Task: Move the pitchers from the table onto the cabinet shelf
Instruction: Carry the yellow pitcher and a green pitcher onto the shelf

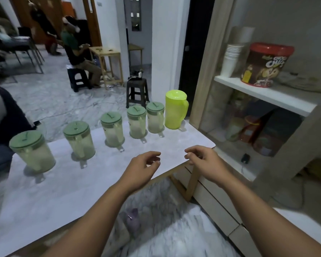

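The cabinet (208,75) stands at the right, touching the far corner of the counter (67,184). Its white shelf (267,96) carries a red-lidded tub (265,65) beside stacked cups (230,59). Six pitchers stand in a row along the counter's far edge: five clear ones with green lids (32,151) (80,139) (113,129) (137,121) (155,117), then a yellow pitcher (175,109) nearest the cabinet. The left hand (140,169) and right hand (205,162) hover over the counter's near edge, fingers loosely curled, grasping nothing.

Dim, soft indoor light; wide-angle edge distortion.
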